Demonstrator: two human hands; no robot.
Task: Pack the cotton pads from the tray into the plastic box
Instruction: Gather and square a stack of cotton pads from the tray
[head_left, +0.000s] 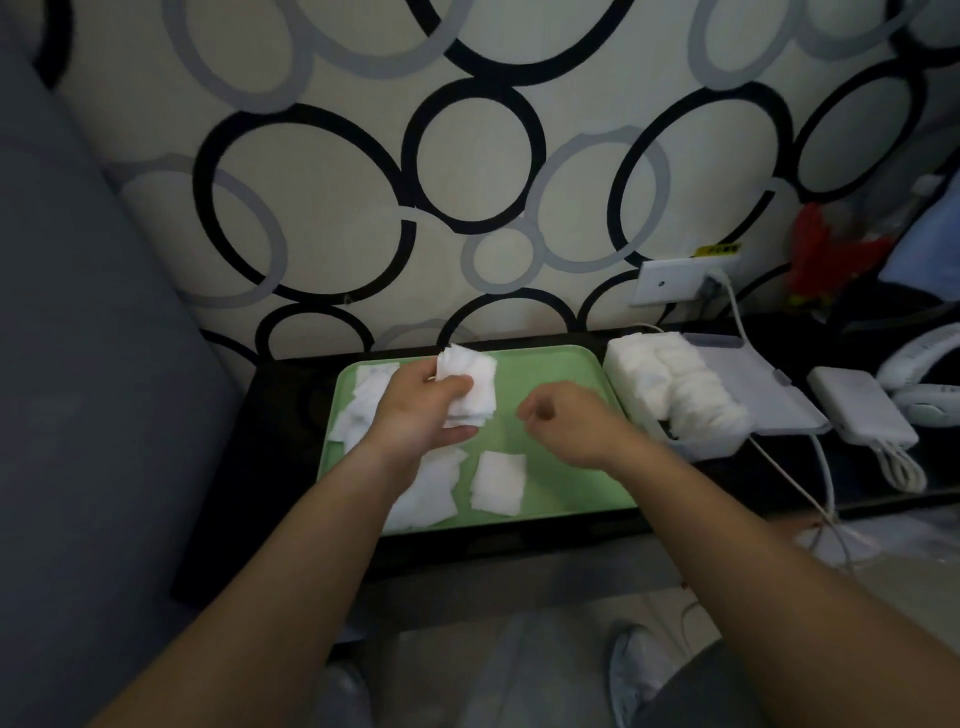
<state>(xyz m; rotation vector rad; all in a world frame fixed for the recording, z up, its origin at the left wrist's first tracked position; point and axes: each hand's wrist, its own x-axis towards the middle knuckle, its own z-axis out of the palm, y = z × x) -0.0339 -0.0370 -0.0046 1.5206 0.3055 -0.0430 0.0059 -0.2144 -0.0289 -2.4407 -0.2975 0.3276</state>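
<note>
A green tray (556, 374) lies on a dark table, with white square cotton pads scattered on it. My left hand (415, 410) hovers over the tray's left half and grips a stack of cotton pads (470, 382) between thumb and fingers. More loose pads (496, 483) lie at the tray's front and along its left side (363, 395). My right hand (571, 415) hangs over the tray's right half with its fingers curled and nothing in it. The plastic box (701, 447) stands just right of the tray, packed with a row of pads (670, 384), its lid open behind.
A white power bank (862, 410) with cables lies right of the box. A wall socket (675, 283) with a plugged-in white cable sits behind it. A patterned wall stands directly behind the table. A grey cushion (93, 364) fills the left side.
</note>
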